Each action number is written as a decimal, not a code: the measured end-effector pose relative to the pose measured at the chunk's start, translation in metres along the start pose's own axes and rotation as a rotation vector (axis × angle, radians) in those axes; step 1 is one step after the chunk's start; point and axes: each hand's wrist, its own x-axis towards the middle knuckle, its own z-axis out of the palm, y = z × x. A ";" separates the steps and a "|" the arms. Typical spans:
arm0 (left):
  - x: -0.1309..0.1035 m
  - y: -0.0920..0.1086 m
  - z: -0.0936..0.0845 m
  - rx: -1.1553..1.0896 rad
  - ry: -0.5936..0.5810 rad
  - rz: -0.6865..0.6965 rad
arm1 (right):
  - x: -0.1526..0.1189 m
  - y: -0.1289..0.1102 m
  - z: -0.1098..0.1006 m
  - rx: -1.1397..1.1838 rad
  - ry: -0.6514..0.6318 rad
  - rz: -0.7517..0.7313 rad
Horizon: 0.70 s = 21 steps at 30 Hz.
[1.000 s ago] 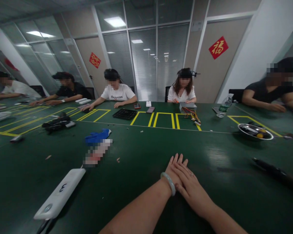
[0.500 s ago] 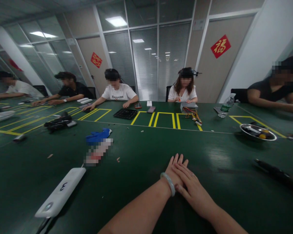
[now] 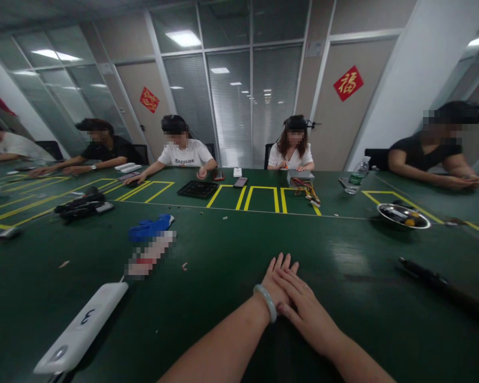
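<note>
My left hand [image 3: 270, 283], with a pale bangle [image 3: 266, 302] at its wrist, lies palm down on the green table [image 3: 215, 282]. Across its back rests my right hand [image 3: 305, 300], fingers stretched out, a thin ring on one of them. The right thumb sits close to the bangle. Neither hand holds any object. The left palm and part of the left hand are hidden under the right one.
To the left lie a white power bank [image 3: 83, 324] marked 3 and a blue glove [image 3: 150, 227]. At the right are a black pen-shaped rod [image 3: 431, 277] and a metal bowl [image 3: 426, 223] of small items. Several people sit across the table, near a water bottle [image 3: 357, 178].
The view has turned slightly to the right, so the table things and people appear shifted left. My hands keep the same pose, right over left.
</note>
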 end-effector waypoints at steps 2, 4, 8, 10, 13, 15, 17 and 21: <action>0.000 0.000 -0.005 -0.037 0.003 0.043 | -0.002 0.003 -0.004 -0.028 0.024 0.022; -0.001 0.001 -0.007 -0.090 0.031 0.007 | -0.005 0.014 -0.015 -0.098 0.089 0.064; 0.001 0.002 -0.008 -0.174 0.073 -0.107 | -0.031 0.065 -0.058 -0.311 0.379 0.290; 0.002 0.002 -0.009 -0.199 0.061 -0.095 | -0.064 0.101 -0.085 -0.436 0.574 0.500; 0.002 0.002 -0.011 -0.220 0.040 -0.104 | -0.136 0.158 -0.121 -0.595 0.809 0.871; 0.002 0.001 -0.011 -0.229 0.029 -0.114 | -0.190 0.193 -0.137 -0.639 0.858 1.072; 0.002 0.000 -0.010 -0.233 0.030 -0.120 | -0.236 0.222 -0.149 -0.634 0.805 1.165; 0.003 0.000 -0.006 -0.221 0.049 -0.121 | -0.286 0.257 -0.165 -0.565 0.636 1.170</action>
